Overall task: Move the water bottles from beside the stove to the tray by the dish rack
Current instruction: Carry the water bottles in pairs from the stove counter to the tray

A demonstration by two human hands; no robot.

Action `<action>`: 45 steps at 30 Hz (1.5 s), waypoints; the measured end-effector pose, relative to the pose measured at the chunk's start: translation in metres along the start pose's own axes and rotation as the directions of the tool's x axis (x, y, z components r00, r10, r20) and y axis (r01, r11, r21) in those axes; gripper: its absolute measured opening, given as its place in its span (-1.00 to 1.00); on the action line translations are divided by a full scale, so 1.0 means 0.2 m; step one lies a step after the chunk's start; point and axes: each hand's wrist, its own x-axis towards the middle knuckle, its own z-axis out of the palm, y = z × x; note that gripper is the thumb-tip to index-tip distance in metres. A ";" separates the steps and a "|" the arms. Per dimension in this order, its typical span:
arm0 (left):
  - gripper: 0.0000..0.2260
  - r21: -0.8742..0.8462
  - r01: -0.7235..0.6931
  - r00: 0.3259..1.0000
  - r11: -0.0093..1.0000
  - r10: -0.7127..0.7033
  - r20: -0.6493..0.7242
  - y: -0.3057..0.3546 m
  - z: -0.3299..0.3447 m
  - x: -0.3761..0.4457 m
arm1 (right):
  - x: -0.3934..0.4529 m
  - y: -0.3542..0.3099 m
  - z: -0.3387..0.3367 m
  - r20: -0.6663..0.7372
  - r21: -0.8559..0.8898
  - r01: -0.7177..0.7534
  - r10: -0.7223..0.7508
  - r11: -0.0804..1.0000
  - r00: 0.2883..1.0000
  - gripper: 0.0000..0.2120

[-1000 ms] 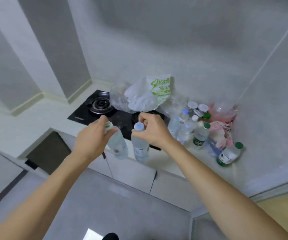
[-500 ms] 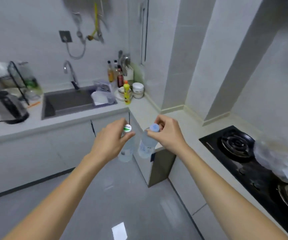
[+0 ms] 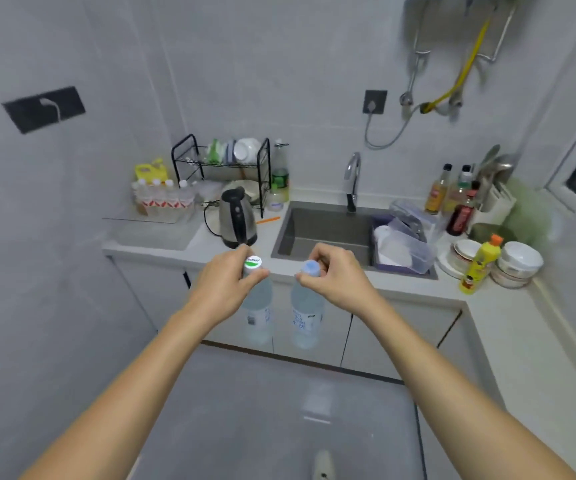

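before the sink (image 3: 328,230), two bottles were held by their necks: one (image 3: 258,313) clamped in the left grip (image 3: 226,289), the other (image 3: 306,317) in the right grip (image 3: 340,278).

Left hand (image 3: 226,289) grips green-capped bottle (image 3: 258,306) by its neck; right hand (image 3: 338,278) grips blue-capped bottle (image 3: 306,313). Both bottles hang before the sink (image 3: 328,230).

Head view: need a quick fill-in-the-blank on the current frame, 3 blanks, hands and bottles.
1. Each of the hands, left hand and right hand, carries one water bottle, gripped at its ____.
2. The left bottle has a white and green cap; the right bottle has a ____ cap.
3. The electric kettle stands on the counter to the ____ of the sink.

Missing words: cap; blue; left
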 end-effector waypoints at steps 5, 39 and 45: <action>-0.79 -0.061 0.203 0.973 0.977 -0.208 -0.103 -0.32 -0.12 0.31 | 0.67 -0.03 0.22 0.166 0.018 0.157 -0.158 0.987 0.973 -0.73; -0.83 -0.064 0.397 0.912 0.916 -0.401 -0.088 -2.55 -0.74 2.53 | 3.49 -0.35 2.09 0.259 0.073 0.245 -0.256 0.967 0.932 -0.71; -0.75 -0.007 0.384 0.923 0.923 -0.383 0.034 -2.77 -0.55 2.67 | 3.54 -0.18 2.24 0.304 0.014 0.170 -0.166 0.985 0.938 -0.70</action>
